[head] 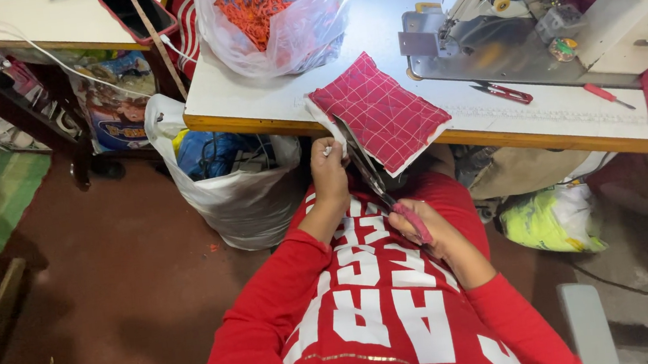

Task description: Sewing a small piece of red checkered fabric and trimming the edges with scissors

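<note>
Left hand [328, 172] is raised to the table [267, 100] edge, forearm angled up from the lap, fingers closed in a pinch on the white lining edge at the near-left corner of the red checked fabric piece [381, 110]. The piece lies partly on the table, its near edge overhanging toward the person. Right hand [423, 228] sits lower, over the red sweatshirt, wrist bent, fist wrapped around the pink handles of the scissors [379, 183]; the blades point up-left along the piece's near edge. Sewing machine [562, 4] at far right of table, plastic bag of orange scraps [274, 11] behind the piece, small red snips [503, 92] just beside the machine base.
</note>
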